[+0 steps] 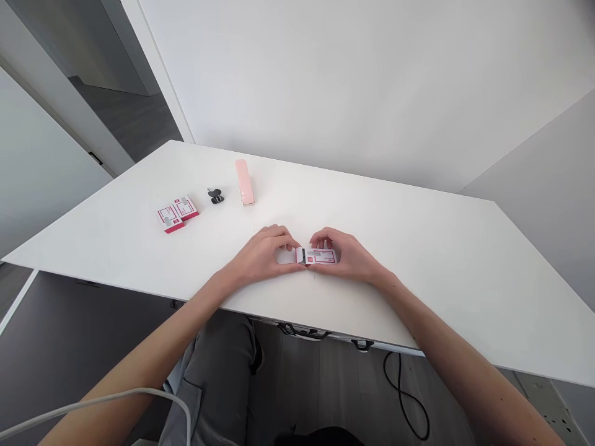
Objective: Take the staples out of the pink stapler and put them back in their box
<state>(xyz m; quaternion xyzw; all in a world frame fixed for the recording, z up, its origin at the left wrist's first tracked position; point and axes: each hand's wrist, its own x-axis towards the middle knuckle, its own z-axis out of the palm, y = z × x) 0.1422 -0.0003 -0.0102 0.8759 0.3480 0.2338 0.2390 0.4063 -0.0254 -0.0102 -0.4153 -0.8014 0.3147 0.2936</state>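
Note:
A small white-and-red cardboard box [322, 256] lies on its side between my hands, low over the near part of the white table. My right hand [353, 257] is closed around its right end, thumb on the near side and fingers on the far side. The fingertips of my left hand [267, 254] pinch the white end flap [299, 254] at the left end. A dark gap shows between flap and box body; what is inside is too small to make out.
Two similar white-and-red boxes [177, 214] lie side by side on the left of the white table [418, 248]. Near them are a small black clip-like item [215, 196] and a pink stapler [244, 182]. A white cable [116, 394] crosses my left forearm; a black cable [404, 393] hangs below.

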